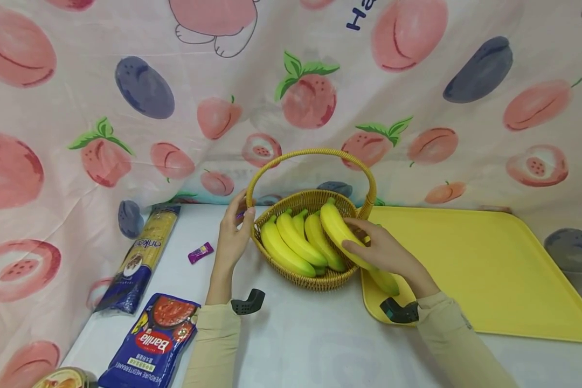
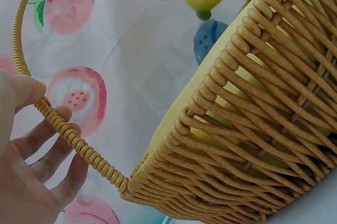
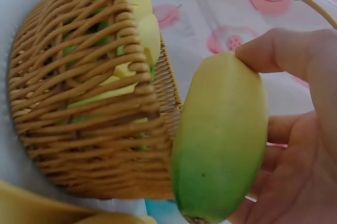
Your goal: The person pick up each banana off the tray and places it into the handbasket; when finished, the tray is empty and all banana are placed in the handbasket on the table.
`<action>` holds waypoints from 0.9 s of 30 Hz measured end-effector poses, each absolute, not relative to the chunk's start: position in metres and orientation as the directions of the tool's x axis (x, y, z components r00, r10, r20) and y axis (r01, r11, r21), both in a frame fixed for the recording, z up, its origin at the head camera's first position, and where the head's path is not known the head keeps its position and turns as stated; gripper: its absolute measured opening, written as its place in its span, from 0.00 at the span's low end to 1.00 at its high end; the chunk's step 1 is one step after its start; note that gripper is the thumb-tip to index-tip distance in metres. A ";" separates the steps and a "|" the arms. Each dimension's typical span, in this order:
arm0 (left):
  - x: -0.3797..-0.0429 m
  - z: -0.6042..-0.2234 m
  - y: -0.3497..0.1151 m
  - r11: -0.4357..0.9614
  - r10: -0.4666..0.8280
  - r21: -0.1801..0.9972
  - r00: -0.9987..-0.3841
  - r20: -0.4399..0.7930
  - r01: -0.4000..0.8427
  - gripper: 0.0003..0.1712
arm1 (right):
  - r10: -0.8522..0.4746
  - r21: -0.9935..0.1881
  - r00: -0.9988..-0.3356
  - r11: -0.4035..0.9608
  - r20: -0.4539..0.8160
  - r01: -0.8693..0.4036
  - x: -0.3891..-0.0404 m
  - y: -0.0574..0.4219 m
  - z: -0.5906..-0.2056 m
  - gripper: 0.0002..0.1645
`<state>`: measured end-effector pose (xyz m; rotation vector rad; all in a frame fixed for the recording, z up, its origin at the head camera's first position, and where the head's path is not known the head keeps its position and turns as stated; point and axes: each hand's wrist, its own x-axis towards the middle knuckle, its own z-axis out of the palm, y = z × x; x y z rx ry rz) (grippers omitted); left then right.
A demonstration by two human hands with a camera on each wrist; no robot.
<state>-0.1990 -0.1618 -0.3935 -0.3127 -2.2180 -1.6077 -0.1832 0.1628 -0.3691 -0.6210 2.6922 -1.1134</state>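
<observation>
My right hand (image 1: 385,248) pinches a yellow banana (image 1: 338,229) between thumb and fingers, over the right rim of a wicker basket (image 1: 315,283). In the right wrist view this banana (image 3: 218,139) shows its greenish end, beside the basket's wall. Several other bananas (image 1: 291,242) lie inside the basket. At the left side, my left hand (image 1: 233,234) holds the lower part of the arched basket handle (image 2: 79,145), thumb on one side and fingers on the other. Below the held banana, another banana (image 1: 384,281) lies on the near left corner of the yellow tray (image 1: 485,269).
A long pasta packet (image 1: 143,253) and a blue Barilla sauce pouch (image 1: 152,339) lie on the left of the white table. Between packet and basket is a small purple wrapped candy (image 1: 201,252). A round container (image 1: 63,379) shows at the bottom left. Patterned cloth (image 1: 252,75) hangs behind.
</observation>
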 end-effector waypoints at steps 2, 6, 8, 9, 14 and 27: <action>-0.199 -0.393 -0.162 0.319 -0.045 0.862 -0.902 0.429 0.394 0.25 | -0.438 -0.702 -0.899 0.642 -0.006 -0.308 -0.189 0.158 -0.368 0.40; -0.199 -0.393 -0.162 0.314 -0.042 0.861 -0.901 0.433 0.399 0.26 | -0.447 -0.695 -0.894 0.654 -0.037 -0.299 -0.202 0.148 -0.368 0.40; -0.199 -0.393 -0.162 0.316 -0.038 0.861 -0.902 0.431 0.398 0.26 | -0.451 -0.687 -0.891 0.664 -0.051 -0.296 -0.207 0.144 -0.370 0.40; -0.198 -0.392 -0.161 0.318 -0.036 0.862 -0.903 0.428 0.396 0.26 | -0.453 -0.681 -0.890 0.669 -0.055 -0.298 -0.210 0.141 -0.370 0.40; -0.186 -0.374 -0.155 0.302 -0.025 0.874 -0.913 0.407 0.381 0.26 | -0.476 -0.672 -0.876 0.673 -0.072 -0.311 -0.220 0.130 -0.372 0.38; -0.177 -0.359 -0.152 0.325 -0.026 0.870 -0.916 0.401 0.371 0.25 | -0.497 -0.606 -0.858 0.725 -0.128 -0.329 -0.235 0.107 -0.376 0.38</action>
